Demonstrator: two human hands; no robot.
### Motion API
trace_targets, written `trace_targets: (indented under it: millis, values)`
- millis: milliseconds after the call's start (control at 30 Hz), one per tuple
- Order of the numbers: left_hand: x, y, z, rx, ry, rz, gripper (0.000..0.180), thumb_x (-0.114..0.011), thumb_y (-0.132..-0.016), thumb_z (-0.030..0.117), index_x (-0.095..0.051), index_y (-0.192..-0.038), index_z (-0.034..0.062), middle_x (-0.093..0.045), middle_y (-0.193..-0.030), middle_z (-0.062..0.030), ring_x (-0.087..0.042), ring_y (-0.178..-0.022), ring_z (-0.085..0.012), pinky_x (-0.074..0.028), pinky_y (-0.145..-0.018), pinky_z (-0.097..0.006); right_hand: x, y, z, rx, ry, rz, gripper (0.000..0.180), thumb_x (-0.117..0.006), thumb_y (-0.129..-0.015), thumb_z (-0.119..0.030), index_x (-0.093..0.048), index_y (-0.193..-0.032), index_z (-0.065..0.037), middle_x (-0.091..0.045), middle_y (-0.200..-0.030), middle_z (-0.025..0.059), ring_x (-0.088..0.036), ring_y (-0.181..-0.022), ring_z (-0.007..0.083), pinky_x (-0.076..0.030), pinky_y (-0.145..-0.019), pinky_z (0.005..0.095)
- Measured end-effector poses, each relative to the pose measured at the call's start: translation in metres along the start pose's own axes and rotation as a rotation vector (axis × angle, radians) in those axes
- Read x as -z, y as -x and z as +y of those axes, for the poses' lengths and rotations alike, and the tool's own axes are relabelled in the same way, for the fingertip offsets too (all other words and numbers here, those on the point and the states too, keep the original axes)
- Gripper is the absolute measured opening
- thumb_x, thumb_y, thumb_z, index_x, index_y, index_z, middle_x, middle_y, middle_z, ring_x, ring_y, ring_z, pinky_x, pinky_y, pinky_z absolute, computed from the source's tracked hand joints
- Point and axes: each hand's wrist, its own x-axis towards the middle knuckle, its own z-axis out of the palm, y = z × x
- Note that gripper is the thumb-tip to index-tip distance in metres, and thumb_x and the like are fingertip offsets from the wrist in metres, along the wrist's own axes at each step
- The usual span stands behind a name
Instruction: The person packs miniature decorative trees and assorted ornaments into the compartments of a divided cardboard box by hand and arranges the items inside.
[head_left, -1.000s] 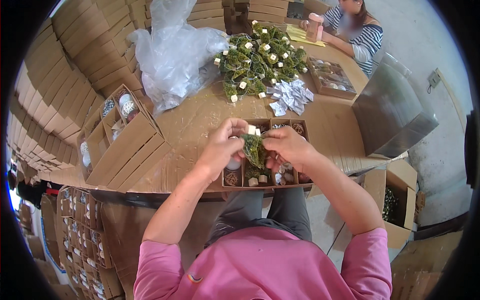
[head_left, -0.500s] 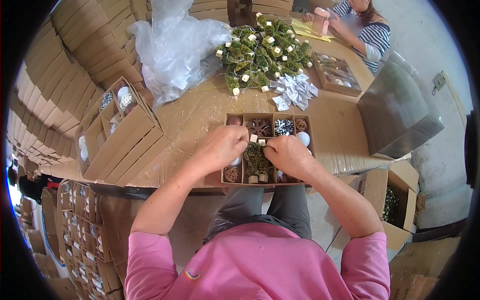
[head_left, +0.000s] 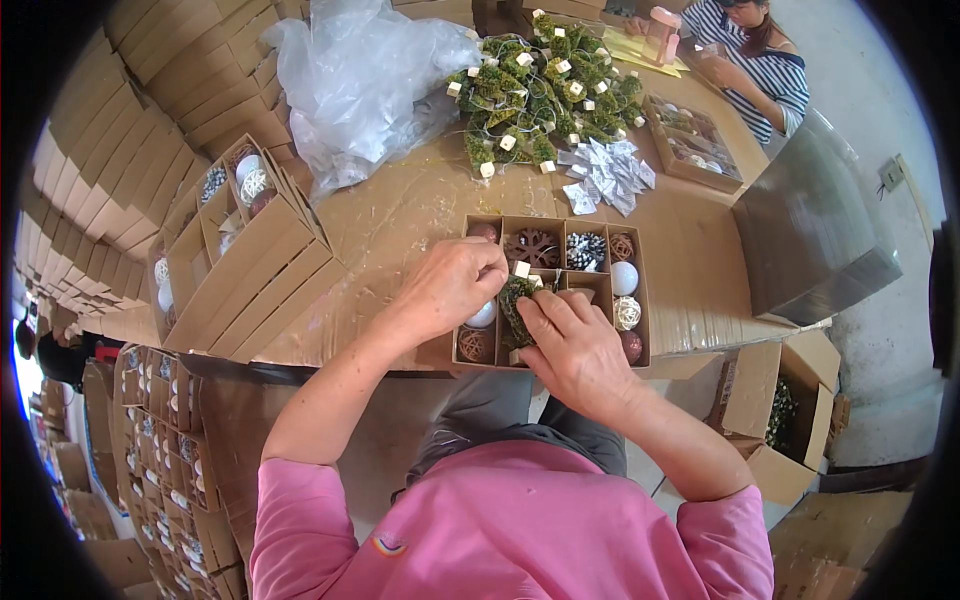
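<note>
Between the fingertips of both hands sits a green mossy tree (head_left: 517,300) with a small white cube on top, being pressed into a middle cell of the tray (head_left: 640,300). Left hand (head_left: 450,290) pinches its top, fingers curled shut; right hand (head_left: 575,350) grips its lower side, fingers bent around it. Around them, other cells hold balls and a pinecone. Farther off lie a tree pile (head_left: 540,95), a plastic bag (head_left: 365,80), and stacked cartons (head_left: 255,270).

Divided tray (head_left: 470,352) on table (head_left: 700,290); garland pile (head_left: 540,95) behind.
</note>
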Motion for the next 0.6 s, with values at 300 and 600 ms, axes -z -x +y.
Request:
trace_targets:
  millis: [300,600]
  values:
    - [-0.003,0.015,0.012,-0.078,-0.045,0.054,0.011,-0.058,-0.08,0.009,-0.057,-0.087,0.0021,-0.054,-0.078,-0.0094,-0.058,-0.071,-0.0234,-0.045,-0.062,-0.033,-0.006,0.005,-0.002,-0.032,0.044,0.024,0.048,-0.065,-0.067,-0.006,-0.052,-0.111,0.005,-0.05,-0.109,0.0153,-0.05,-0.094,0.0298,-0.045,-0.082,0.0382]
    - [0.003,0.022,0.008,-0.036,0.044,0.224,0.006,-0.055,-0.081,0.005,-0.056,-0.085,0.0021,-0.055,-0.077,-0.0103,-0.055,-0.071,-0.0245,-0.044,-0.063,-0.032,-0.005,0.003,-0.006,-0.062,0.023,0.013,0.047,-0.064,-0.068,-0.004,-0.052,-0.112,0.006,-0.049,-0.11,0.0158,-0.049,-0.096,0.0307,-0.044,-0.084,0.0382]
